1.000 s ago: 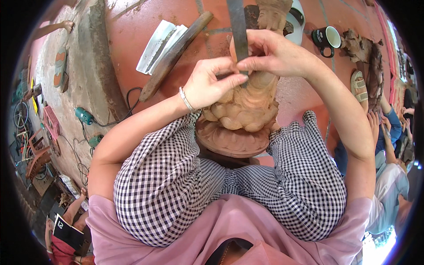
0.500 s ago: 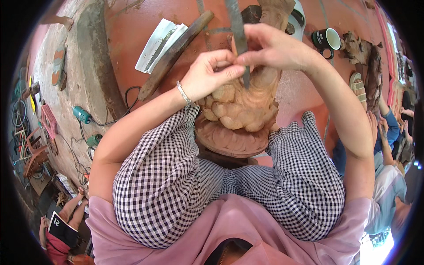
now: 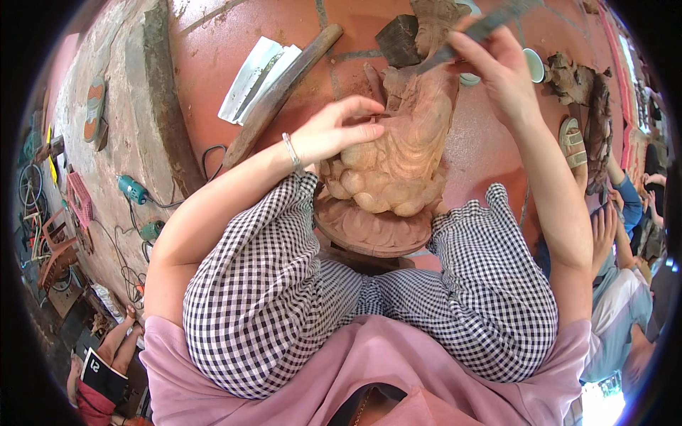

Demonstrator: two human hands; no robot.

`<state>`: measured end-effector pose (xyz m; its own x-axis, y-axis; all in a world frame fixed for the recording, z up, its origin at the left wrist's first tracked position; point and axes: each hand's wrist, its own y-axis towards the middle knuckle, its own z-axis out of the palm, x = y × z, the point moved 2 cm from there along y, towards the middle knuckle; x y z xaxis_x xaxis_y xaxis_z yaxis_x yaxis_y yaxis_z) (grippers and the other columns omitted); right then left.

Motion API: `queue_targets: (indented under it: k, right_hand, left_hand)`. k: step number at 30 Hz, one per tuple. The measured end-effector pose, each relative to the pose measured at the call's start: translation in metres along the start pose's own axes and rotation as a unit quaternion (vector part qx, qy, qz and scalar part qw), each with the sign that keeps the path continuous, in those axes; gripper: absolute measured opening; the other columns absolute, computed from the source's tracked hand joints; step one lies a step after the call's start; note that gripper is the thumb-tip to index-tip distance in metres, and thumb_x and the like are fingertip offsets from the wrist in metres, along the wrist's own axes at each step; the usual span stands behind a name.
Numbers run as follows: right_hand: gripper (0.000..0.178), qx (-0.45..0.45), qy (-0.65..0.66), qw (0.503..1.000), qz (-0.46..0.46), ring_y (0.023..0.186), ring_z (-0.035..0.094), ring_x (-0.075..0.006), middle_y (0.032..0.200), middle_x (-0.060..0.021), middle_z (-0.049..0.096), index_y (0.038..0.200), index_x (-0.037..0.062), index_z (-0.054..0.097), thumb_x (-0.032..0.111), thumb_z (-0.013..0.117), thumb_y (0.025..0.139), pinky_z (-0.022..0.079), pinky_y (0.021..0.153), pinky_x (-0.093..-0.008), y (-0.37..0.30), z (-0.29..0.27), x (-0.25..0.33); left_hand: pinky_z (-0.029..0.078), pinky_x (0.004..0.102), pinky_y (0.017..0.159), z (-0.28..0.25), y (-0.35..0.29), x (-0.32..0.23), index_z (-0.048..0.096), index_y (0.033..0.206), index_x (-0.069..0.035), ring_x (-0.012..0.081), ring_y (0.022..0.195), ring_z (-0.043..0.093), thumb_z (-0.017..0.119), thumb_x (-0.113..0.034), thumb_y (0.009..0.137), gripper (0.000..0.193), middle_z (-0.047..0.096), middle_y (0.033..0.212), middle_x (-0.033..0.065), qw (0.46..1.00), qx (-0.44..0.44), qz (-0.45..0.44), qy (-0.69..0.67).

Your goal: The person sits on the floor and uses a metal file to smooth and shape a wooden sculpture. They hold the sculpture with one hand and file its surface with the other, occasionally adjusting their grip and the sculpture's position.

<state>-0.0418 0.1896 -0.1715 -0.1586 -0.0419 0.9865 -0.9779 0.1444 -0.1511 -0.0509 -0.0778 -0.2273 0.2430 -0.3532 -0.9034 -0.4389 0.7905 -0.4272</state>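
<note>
A carved wooden figure [image 3: 387,174] stands between my knees on a round, petal-edged base; its head with a tall headdress points away from me. My left hand [image 3: 337,131] rests at the figure's left side, thumb and fingers apart, with nothing in it. In my right hand [image 3: 501,74], above the figure's right side, is a long, flat, dark grey metal file [image 3: 483,28]. Its narrow end reaches down and left toward the figure's neck, and I cannot tell if it touches the wood.
A wooden bar [image 3: 284,92] lies on the red tile floor beside folded white paper [image 3: 249,78]. A dark block [image 3: 398,41] sits by the carved head. A cup [image 3: 533,65] stands right of my right hand. Green power tools [image 3: 132,189] with cords lie left. Other people sit at both sides.
My right hand has carried the file up and to the right, tilting it. My left hand has let go of the file's end, and its fingers have spread beside the figure.
</note>
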Motion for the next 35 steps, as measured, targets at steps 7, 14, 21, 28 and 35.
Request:
queue_targets:
  k: [7, 14, 21, 28, 35]
  right_hand:
    - [0.018, -0.139, 0.152, 0.973, 0.101, 0.067, 0.059, -0.0104, 0.082, -0.0022, 0.061, 0.104, 0.0074, 0.056, 0.017, 0.066, 0.092, 0.044, 0.056, -0.0218, -0.053, -0.051, -0.028]
    - [0.017, -0.180, 0.152, 0.962, 0.140, 0.059, 0.058, -0.0093, 0.073, 0.0001, 0.057, 0.099, 0.0086, 0.054, 0.012, 0.068, 0.090, 0.044, 0.052, -0.0217, -0.080, -0.054, -0.044]
    - [0.020, 0.035, 0.034, 0.993, 0.112, 0.073, 0.069, -0.0128, 0.088, -0.0081, 0.069, 0.104, -0.0019, 0.063, 0.003, 0.071, 0.087, 0.057, 0.063, -0.0232, -0.076, -0.011, 0.013]
    - [0.020, 0.245, -0.153, 0.957, 0.035, 0.071, 0.067, -0.0166, 0.077, -0.0099, 0.068, 0.099, -0.0023, 0.066, 0.004, 0.073, 0.081, 0.054, 0.066, -0.0301, -0.043, 0.045, 0.045]
    - [0.018, 0.429, -0.406, 0.805, -0.057, 0.080, 0.068, -0.0315, 0.077, -0.0198, 0.066, 0.085, -0.0023, 0.065, 0.007, 0.074, 0.072, 0.052, 0.071, -0.0423, -0.013, 0.065, 0.037]
  left_hand:
    - [0.036, 0.0401, 0.111, 0.014, 0.014, -0.018, 0.035, 0.143, 0.002, 0.0340, 0.132, 0.045, 0.075, -0.049, 0.081, 0.090, 0.047, 0.139, 0.0239, 0.986, 0.071, -0.048, 0.146]
    - [0.039, 0.0391, 0.109, 0.005, 0.038, -0.028, 0.040, 0.136, 0.005, 0.0332, 0.128, 0.049, 0.075, -0.052, 0.081, 0.086, 0.051, 0.134, 0.0243, 0.971, 0.088, -0.072, 0.210]
    - [0.050, 0.0265, 0.078, -0.026, 0.048, 0.000, 0.061, 0.115, 0.001, 0.0104, 0.084, 0.060, 0.065, -0.029, 0.095, 0.037, 0.067, 0.096, 0.0053, 0.997, 0.044, -0.009, 0.059]
    - [0.050, 0.0231, 0.063, 0.002, 0.006, -0.085, 0.065, 0.101, 0.000, 0.0058, 0.068, 0.060, 0.070, -0.018, 0.091, 0.021, 0.067, 0.083, 0.0023, 0.976, -0.059, 0.207, 0.006]
    - [0.051, 0.0228, 0.056, -0.001, -0.008, -0.083, 0.066, 0.100, 0.000, 0.0104, 0.061, 0.066, 0.072, -0.015, 0.089, 0.019, 0.068, 0.070, 0.0032, 0.919, -0.132, 0.317, 0.191]
